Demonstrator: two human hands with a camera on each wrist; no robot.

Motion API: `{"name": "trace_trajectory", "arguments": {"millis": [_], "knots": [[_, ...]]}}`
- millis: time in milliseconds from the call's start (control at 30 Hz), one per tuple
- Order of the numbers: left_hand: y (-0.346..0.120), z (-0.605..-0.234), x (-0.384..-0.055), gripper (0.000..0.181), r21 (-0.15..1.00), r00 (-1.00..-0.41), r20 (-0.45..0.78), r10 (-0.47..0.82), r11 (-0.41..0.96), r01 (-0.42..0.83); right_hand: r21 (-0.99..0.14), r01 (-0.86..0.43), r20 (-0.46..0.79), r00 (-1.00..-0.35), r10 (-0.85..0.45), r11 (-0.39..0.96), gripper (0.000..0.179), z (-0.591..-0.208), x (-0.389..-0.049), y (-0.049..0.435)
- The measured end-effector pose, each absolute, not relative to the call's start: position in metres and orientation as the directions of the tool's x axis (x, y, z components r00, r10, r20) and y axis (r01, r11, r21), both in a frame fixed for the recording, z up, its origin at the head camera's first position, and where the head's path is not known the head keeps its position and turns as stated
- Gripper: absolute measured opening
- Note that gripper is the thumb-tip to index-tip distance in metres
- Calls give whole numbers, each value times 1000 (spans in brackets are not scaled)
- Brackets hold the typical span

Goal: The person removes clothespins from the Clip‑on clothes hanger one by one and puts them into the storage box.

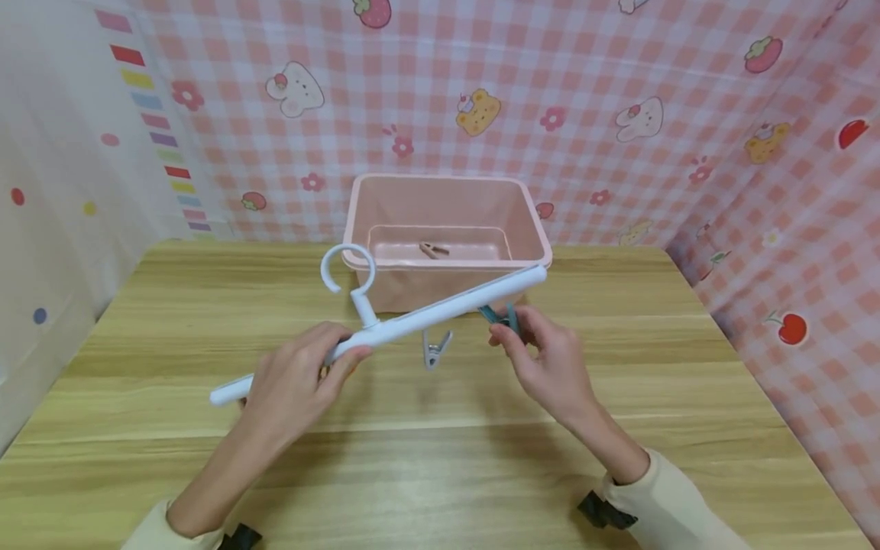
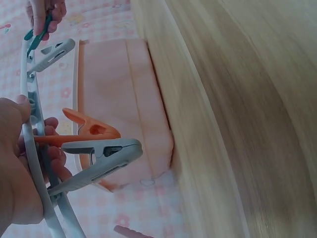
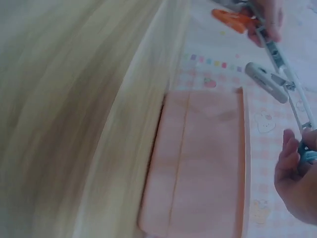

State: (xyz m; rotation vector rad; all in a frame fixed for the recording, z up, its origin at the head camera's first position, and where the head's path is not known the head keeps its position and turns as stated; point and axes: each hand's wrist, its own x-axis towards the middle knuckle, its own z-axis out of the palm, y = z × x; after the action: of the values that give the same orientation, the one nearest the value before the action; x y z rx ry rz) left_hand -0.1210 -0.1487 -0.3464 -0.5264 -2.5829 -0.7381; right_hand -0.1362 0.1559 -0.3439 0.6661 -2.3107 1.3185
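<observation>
A white hanger [image 1: 450, 307] with a round hook is held up at a slant, its right end higher. My left hand [image 1: 292, 374] grips its bar left of the hook. Near the right end, my right hand [image 1: 553, 359] pinches a teal clothespin [image 1: 512, 318] whose tip reaches the bar; whether it bites there I cannot tell. Below the middle of the bar hangs a grey clothespin [image 1: 434, 354]. By my left hand, the left wrist view shows an orange clothespin [image 2: 99, 130] and a second grey clothespin [image 2: 111, 161] on the bar, both hidden in the head view.
Behind the hanger, a pink bin [image 1: 447, 284] stands at the back of the wooden table [image 1: 440, 481]. One brown clothespin [image 1: 433, 250] lies on the bin's floor. Patterned cloth [image 1: 550, 153] hangs close behind and at both sides.
</observation>
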Motion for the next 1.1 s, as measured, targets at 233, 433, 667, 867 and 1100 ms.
{"name": "trace_trajectory", "arguments": {"millis": [233,433,667,867,1100], "knots": [[-152,-347,-124,14,415,-822,508,259,762,497,-987,-74,128,-900,-416,-143,18,-340,-138,161],[-157,-346,-125,13,392,-786,545,293,740,547,-912,204,77,-768,-636,-357,19,-341,-141,170],[-162,-347,-125,15,361,-760,566,319,733,577,-868,332,52,-679,-732,-369,23,-341,-143,175],[-163,-347,-125,15,351,-765,562,314,747,565,-969,137,12,-804,-595,-205,16,-339,-142,174],[-157,-346,-123,15,363,-788,546,285,767,529,-963,-258,225,-927,-299,74,17,-346,-137,160]]}}
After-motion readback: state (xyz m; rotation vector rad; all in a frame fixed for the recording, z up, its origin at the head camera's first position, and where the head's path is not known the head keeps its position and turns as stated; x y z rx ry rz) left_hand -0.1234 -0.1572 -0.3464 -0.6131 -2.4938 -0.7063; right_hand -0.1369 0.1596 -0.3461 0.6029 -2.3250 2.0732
